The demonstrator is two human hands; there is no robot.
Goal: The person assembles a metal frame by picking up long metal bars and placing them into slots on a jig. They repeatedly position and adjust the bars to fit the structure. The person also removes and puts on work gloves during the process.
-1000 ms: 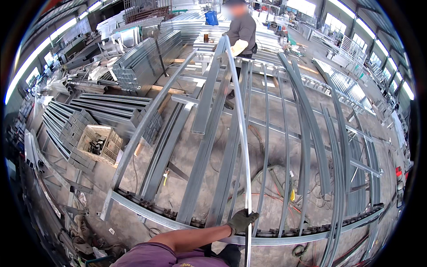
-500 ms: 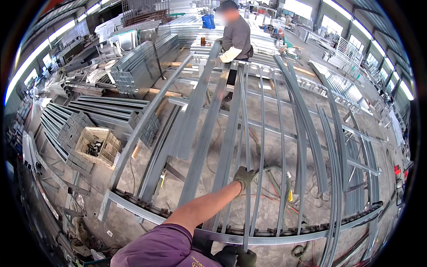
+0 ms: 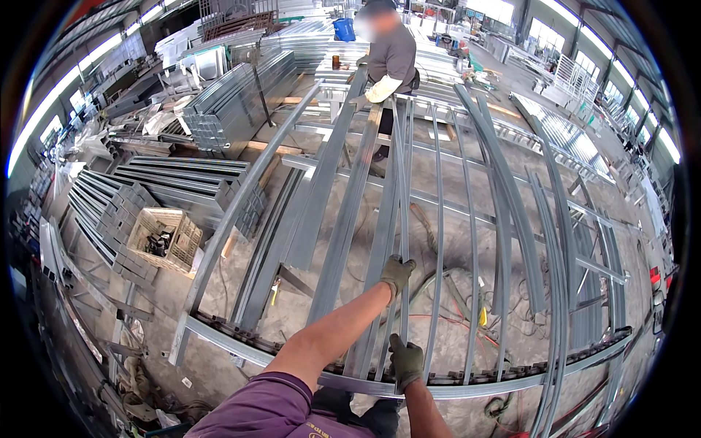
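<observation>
1. My left hand (image 3: 396, 277), in a dark olive work glove, has its fingers curled round a narrow metal tube (image 3: 403, 226) partway along its length.
2. That tube lies lengthwise on the rack, its near end toward my body and its far end toward the co-worker (image 3: 393, 55), close among other slim bars.
3. My right hand (image 3: 407, 361), gloved alike, is nearer to me, at the same tube's near end, just above the rack's front rail (image 3: 467, 392). From here I cannot tell whether its fingers close round the metal or only rest against it.
4. A row of small dark fittings (image 3: 453, 380) runs along that rail, with the bars lying across it.
5. Left of my tube I have broader flat-faced steel profiles; across the rack, the co-worker, in a grey top and pale sleeve covers, has hands at the far end of one wide profile (image 3: 325, 175).
6. Over on my left, a cream plastic crate (image 3: 184, 250) containing small dark parts sits beside stacked rectangular tubes (image 3: 128, 212).
7. Beneath the bars to my right, a small yellow object (image 3: 483, 316) lies on the concrete floor (image 3: 453, 226).
</observation>
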